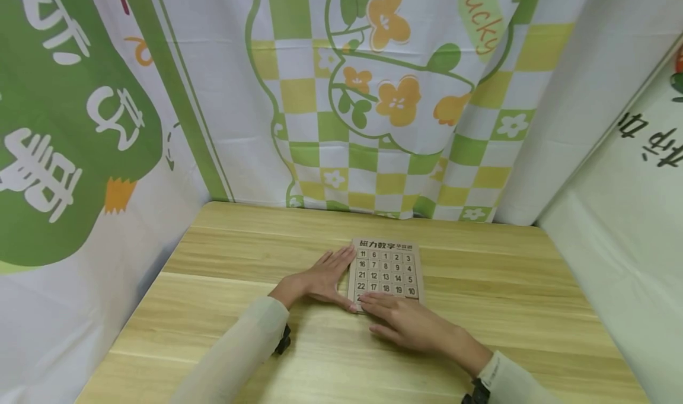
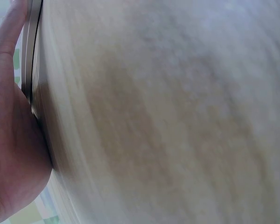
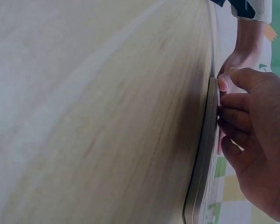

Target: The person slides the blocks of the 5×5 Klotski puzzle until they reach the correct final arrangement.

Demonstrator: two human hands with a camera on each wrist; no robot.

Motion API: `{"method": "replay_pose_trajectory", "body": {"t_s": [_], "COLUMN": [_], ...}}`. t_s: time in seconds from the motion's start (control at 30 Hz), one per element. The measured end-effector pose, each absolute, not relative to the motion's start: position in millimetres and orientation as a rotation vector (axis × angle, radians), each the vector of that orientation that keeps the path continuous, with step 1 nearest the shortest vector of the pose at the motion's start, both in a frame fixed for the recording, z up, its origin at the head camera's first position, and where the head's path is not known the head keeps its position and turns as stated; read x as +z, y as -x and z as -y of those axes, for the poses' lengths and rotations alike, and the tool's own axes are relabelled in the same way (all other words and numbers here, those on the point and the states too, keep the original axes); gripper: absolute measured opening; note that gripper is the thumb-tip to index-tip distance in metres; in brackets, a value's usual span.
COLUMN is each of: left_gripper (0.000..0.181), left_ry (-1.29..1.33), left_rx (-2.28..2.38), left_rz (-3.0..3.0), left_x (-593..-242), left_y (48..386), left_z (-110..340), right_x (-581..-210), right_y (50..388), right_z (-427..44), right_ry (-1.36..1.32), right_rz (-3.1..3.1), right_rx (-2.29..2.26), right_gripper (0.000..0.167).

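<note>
A number sliding puzzle (image 1: 385,267) lies flat on the table, its rows of square numbered tiles below a printed heading. My left hand (image 1: 322,279) rests along its left edge, fingers straight towards the upper left and thumb at the lower left corner. In the left wrist view the thumb side of that hand (image 2: 14,140) is against the puzzle's side (image 2: 30,51). My right hand (image 1: 408,321) touches the bottom row with its fingertips. Those fingers cover most of that row, so its tiles are largely hidden. The right wrist view shows the fingers (image 3: 238,121) over the board's edge (image 3: 203,163).
The puzzle stands on a wooden table (image 1: 224,261) with light and darker grain. A checked, flowered curtain (image 1: 299,95) hangs behind the far edge. Printed cloth (image 1: 69,125) hangs on the left and a white cloth (image 1: 629,214) on the right.
</note>
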State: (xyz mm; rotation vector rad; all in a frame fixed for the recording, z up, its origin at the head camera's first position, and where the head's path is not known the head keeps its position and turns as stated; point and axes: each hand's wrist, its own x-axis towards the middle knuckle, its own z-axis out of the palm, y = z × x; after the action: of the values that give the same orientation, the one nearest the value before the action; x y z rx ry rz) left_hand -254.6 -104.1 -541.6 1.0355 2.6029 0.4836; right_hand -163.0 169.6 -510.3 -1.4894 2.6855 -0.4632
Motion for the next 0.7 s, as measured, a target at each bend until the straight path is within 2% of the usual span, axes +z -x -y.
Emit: {"method": "replay_pose_trajectory", "body": {"t_s": [0.7], "left_gripper": [0.148], "left_ry": [-1.035], "left_rx": [0.533], "left_rz": [-2.577], "left_x": [-561.2], "left_y": [265.7], "left_z": [105.6], "right_x": [-508.9], "right_y": [157.7], "right_z": [-202.7], "right_ry": [1.347], "right_rz": [-2.735], "right_rx": [-0.456], "right_gripper": [0.050]}}
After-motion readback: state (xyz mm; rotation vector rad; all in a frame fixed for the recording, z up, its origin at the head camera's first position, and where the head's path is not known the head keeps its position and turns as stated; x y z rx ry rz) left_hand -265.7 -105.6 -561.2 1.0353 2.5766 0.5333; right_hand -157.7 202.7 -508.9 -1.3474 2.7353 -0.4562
